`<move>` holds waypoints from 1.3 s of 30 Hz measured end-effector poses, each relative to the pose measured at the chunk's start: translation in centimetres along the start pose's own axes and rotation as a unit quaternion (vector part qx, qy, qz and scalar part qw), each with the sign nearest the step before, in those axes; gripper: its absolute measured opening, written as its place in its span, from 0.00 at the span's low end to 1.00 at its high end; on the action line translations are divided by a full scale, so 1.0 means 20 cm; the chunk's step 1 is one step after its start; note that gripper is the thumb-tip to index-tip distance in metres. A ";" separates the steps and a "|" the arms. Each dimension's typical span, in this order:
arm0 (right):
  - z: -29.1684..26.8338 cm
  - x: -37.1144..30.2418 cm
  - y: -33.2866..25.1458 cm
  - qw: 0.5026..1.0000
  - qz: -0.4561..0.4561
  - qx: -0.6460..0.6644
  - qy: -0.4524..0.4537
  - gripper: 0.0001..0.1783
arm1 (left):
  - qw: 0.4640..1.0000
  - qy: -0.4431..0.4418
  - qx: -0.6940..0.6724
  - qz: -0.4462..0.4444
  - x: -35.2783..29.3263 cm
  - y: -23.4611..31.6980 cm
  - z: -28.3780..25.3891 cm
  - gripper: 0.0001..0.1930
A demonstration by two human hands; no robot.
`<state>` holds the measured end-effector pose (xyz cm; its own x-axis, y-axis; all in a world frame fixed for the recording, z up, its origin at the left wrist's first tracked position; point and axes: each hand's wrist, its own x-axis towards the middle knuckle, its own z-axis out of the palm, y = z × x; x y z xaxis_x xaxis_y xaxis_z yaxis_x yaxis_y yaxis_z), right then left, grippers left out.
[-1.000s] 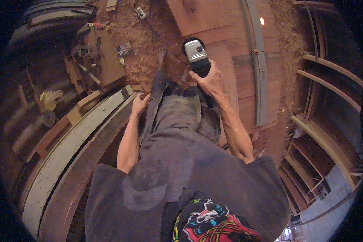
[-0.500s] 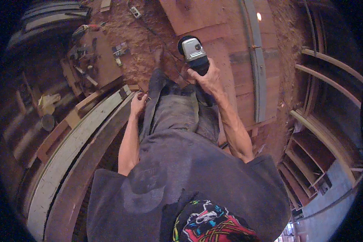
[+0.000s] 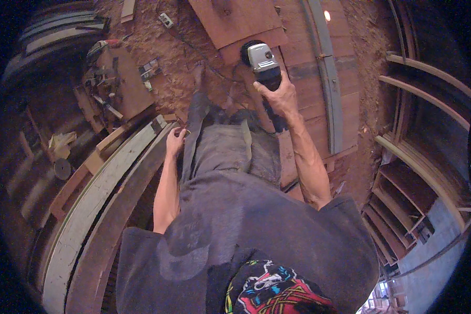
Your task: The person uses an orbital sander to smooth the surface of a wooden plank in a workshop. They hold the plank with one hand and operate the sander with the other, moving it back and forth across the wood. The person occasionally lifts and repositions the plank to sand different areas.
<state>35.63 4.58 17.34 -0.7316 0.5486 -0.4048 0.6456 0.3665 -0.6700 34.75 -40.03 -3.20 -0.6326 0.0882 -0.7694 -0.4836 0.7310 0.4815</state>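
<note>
Hands apart. Right hand (image 3: 281,95) clamped round dark body of grinder (image 3: 262,58), thumb one side, fingers other; grip just behind pale head, likely for control. Grinder over red boards (image 3: 235,21), disc contact unclear. Left hand (image 3: 176,140) by left knee, beside planks (image 3: 100,191), fingers curled; cannot tell if holding anything. Grey bar (image 3: 332,99) lies lengthwise on boards, right of grinder.

Dim in here, reddish cast. I see daylight (image 3: 384,290) blown out at lower right; one small hot spot (image 3: 327,15) on the boards (image 3: 349,115), upper right of centre. Glare on the silver tool housing (image 3: 264,55). Far left sunk in shadow, smeared and grainy. Black fisheye corners; timbers (image 3: 426,67) bow at the right rim. Mid-frame slightly soft.
</note>
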 end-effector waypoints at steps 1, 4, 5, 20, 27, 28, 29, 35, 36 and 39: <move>0.01 0.00 0.00 1.000 0.001 0.000 0.004 0.38 | 1.000 -0.005 -0.002 -0.016 -0.01 -0.02 -0.02 0.27; 0.03 0.00 0.00 1.000 0.005 0.003 0.017 0.38 | 1.000 0.018 0.000 -0.006 -0.03 -0.13 -0.03 0.29; 0.05 0.01 0.03 1.000 0.006 0.004 0.022 0.39 | 0.999 0.031 0.002 0.008 -0.01 -0.17 -0.02 0.29; -0.01 0.18 0.31 0.992 0.030 0.061 0.103 0.33 | 1.000 0.012 -0.010 -0.007 0.09 -0.27 -0.10 0.30; 0.15 -0.08 0.04 0.999 0.016 -0.030 0.013 0.42 | 0.999 0.009 0.033 -0.011 0.04 -0.22 -0.08 0.29; 0.21 -0.11 0.02 1.000 -0.011 -0.009 0.000 0.43 | 1.000 0.010 0.027 -0.009 0.03 -0.20 -0.08 0.28; 0.24 -0.13 -0.04 0.999 -0.011 -0.010 -0.033 0.43 | 1.000 0.014 0.019 -0.011 0.01 -0.19 -0.09 0.28; 0.43 -0.16 -0.06 0.997 -0.048 -0.011 -0.062 0.44 | 0.997 0.053 -0.023 0.058 0.02 -0.15 -0.08 0.28; 0.44 -0.16 -0.06 0.997 -0.042 -0.014 -0.066 0.44 | 0.997 0.055 0.004 0.057 0.01 -0.14 -0.07 0.29; 0.47 -0.15 -0.06 0.997 -0.034 -0.019 -0.073 0.45 | 0.997 0.048 0.047 0.041 -0.04 -0.11 -0.06 0.29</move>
<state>35.12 -4.53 13.55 -0.7957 0.4084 -0.4474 0.5998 0.4277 -0.6763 35.59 -42.48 -3.25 -0.7256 0.0882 -0.6825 -0.3717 0.7843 0.4966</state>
